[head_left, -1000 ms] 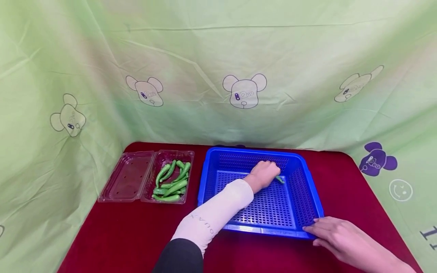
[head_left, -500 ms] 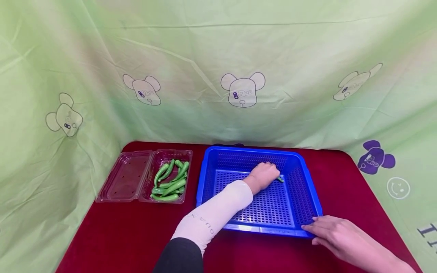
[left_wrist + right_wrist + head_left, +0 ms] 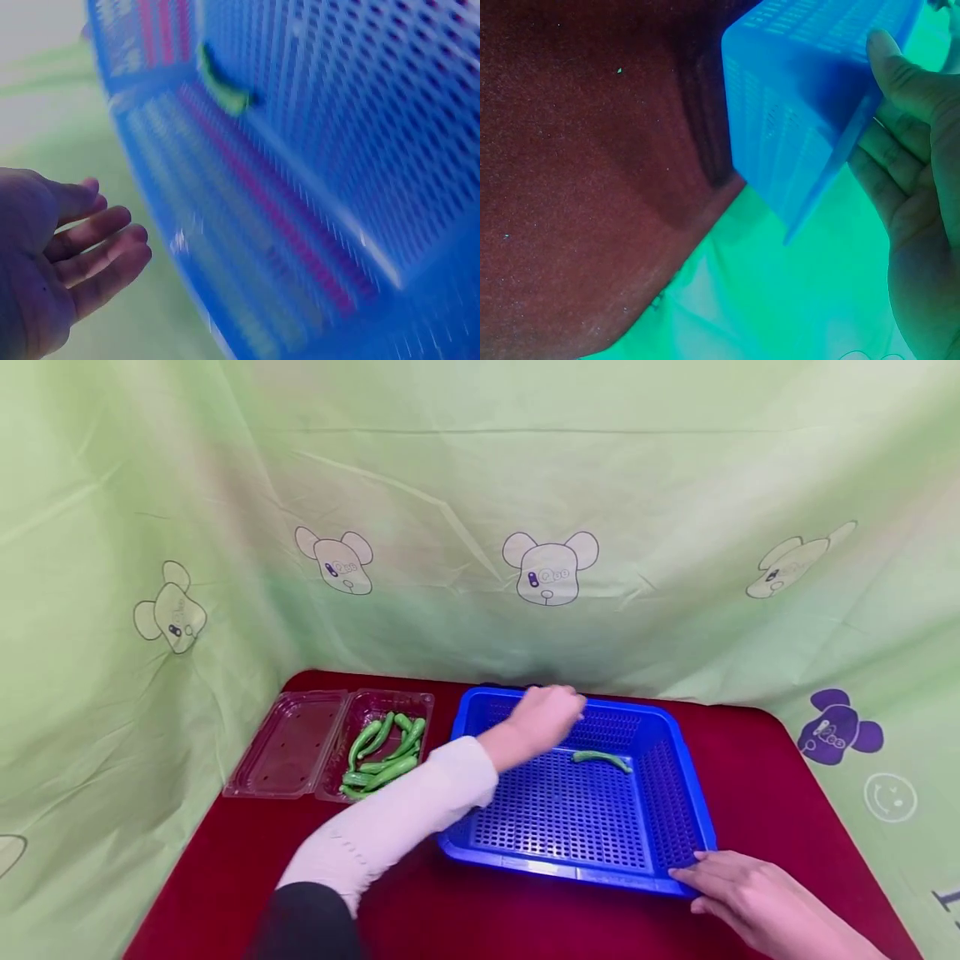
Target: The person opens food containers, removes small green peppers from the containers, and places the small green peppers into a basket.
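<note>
Far left, the clear clamshell box (image 3: 330, 745) lies open near the red table's (image 3: 225, 877) left edge, lid flat, green peppers (image 3: 382, 752) heaped in the right half only. A strip of bare cloth separates it from the blue basket (image 3: 678, 785). My left hand (image 3: 543, 717) hangs over the basket's back-left corner, fingers loose and slightly spread, holding nothing (the wrist view shows the palm bare). Just right of it, a single green pepper (image 3: 602, 759) lies alone on the perforated floor toward the back wall, with free floor on every side. At the near-right corner my right hand (image 3: 738, 893) rests against the rim, fingers straight along it, thumb pressed to the outer wall. Beyond that corner, open red table runs to the right edge.
</note>
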Available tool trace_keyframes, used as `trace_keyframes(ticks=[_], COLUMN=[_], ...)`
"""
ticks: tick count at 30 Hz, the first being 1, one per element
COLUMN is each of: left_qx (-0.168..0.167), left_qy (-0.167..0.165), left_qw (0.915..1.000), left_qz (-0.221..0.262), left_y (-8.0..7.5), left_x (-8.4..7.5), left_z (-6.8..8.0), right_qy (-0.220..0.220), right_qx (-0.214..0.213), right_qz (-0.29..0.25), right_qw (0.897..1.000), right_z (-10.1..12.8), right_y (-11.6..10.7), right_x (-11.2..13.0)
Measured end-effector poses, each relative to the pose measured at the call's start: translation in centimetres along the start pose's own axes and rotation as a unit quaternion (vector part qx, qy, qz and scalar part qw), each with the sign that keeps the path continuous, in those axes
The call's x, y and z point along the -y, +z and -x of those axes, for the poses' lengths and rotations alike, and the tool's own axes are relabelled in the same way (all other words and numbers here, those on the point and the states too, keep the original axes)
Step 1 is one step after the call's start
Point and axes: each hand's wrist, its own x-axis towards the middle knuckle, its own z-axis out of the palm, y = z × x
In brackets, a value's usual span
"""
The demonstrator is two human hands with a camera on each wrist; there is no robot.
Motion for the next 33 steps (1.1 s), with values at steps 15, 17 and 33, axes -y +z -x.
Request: trace_keyframes(ticks=[15, 17, 33], left_qx=[0.016, 0.038, 0.184], left_qy=[-0.214, -0.226, -0.262], left_qw=[0.9758, 0.9727, 0.9473], left_qz=[0.039, 0.033, 0.017], left_y=[-5.1, -4.9, 0.8], left_x=[16.6, 17.4, 18.7], left_z=[10.8, 12.1, 17.6], right_qy=[-0.025, -0.020, -0.014], right_qx=[-0.037, -0.030, -0.033], right_qz=[0.010, 0.008, 0.021], right_qw=[0.999, 0.999, 0.999], right_z=[0.2, 0.2, 0.2], right_y=[0.5, 0.4, 0.6], right_x=[-0.2, -0.3, -0.3])
